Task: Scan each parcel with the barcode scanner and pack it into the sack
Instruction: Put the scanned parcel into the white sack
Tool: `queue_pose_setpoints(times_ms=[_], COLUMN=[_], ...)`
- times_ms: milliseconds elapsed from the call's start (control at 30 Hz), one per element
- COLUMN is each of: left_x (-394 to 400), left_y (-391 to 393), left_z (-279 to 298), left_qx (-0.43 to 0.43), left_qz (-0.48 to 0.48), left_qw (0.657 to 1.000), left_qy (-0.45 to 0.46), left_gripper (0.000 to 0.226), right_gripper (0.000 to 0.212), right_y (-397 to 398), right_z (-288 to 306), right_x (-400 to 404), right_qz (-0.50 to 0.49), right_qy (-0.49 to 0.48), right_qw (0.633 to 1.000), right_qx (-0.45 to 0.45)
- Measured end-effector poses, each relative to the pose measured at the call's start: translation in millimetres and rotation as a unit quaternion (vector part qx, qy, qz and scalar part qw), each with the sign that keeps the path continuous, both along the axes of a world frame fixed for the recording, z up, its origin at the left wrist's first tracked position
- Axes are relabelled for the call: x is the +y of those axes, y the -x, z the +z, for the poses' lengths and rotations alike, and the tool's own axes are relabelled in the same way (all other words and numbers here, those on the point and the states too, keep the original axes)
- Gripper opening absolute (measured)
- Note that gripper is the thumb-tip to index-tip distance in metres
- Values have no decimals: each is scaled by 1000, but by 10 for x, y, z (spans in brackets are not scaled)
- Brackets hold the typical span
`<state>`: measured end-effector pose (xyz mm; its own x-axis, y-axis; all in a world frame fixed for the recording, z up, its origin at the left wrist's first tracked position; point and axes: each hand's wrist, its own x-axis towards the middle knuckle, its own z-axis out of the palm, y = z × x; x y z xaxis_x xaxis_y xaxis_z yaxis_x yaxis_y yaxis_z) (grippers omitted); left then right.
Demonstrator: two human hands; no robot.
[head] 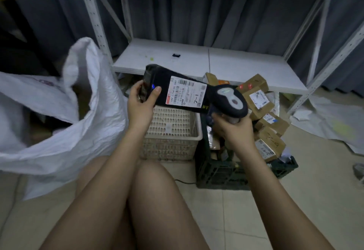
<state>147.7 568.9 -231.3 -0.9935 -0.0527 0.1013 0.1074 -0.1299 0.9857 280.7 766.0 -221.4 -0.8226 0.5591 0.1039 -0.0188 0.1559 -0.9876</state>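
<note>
Left hand (140, 104) grips the near-left end of a black parcel (178, 90), thumb (154, 94) laid flat on top, other fingers curled under and mostly hidden. Right hand (233, 129) is wrapped tight round the handle of the barcode scanner (229, 99), fingers closed on the grip; scanner head sits just beside the parcel's right end, touching or nearly touching, cannot tell which. Scanner head points left toward the parcel. Parcel is held in the air between both hands, above a cream plastic basket (173, 131). Its long axis runs left to right, left end tilted slightly up and away, white shipping label (186, 92) facing up with barcode at the far edge and "2-1" handwritten near the bottom. A small blue light spot shows on the parcel next to the thumb. White woven sack (65, 115) stands open to the left of the left hand, mouth facing up, well apart from the parcel. Right of the basket, a dark crate (232, 172) holds a heap of brown cardboard parcels (262, 109) with labels, under and behind the right hand. White metal shelf (197, 60) behind, grey curtain at back, tiled floor below, person's bare knees in the foreground.
</note>
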Motion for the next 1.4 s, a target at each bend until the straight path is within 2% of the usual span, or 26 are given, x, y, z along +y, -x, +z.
queue_pose_setpoints(times_ms=[167,267,433,567,667,800,867,1000,1200,1333,1400], left_x=[-846,-1440,-2416,-2970,-3168,-3159,-3103,-2972,-2877,-2727,-2658], left_y=[-171,-309,-540,-544,-450,-209,3,518,1274,1583,1659], left_z=[805,1119,1353,1280,1116,879,735,587,470,391,376], left_qx=[114,151,172,138,87,40,21,-3,-56,-35,-11], left_qz=[79,136,260,299,277,194,168,167,101,115,126], left_qw=[990,979,947,937,942,951,945,912,900,878,879], left_qy=[-4,27,82,117,166,239,279,375,420,464,460], left_gripper=[41,41,52,54,54,43,52,66,84,74,72], right_gripper=[36,37,39,43,39,46,44,45,20,52,52], right_y=[443,672,987,1222,1424,1687,1842,2169,2583,2708,2776], right_z=[535,760,907,910,881,782,700,494,197,103,84], right_x=[-647,-1109,-1703,-2031,-2216,-2402,-2502,-2649,-2615,-2685,-2751], right_qz=[57,95,122,116,121,115,103,80,81,102,88], right_qy=[21,7,-26,-31,-44,-111,-139,-172,-137,-26,-46], right_qw=[996,994,992,992,992,987,984,979,983,994,995], right_qx=[58,51,36,26,1,-30,-38,-75,-88,-33,-30])
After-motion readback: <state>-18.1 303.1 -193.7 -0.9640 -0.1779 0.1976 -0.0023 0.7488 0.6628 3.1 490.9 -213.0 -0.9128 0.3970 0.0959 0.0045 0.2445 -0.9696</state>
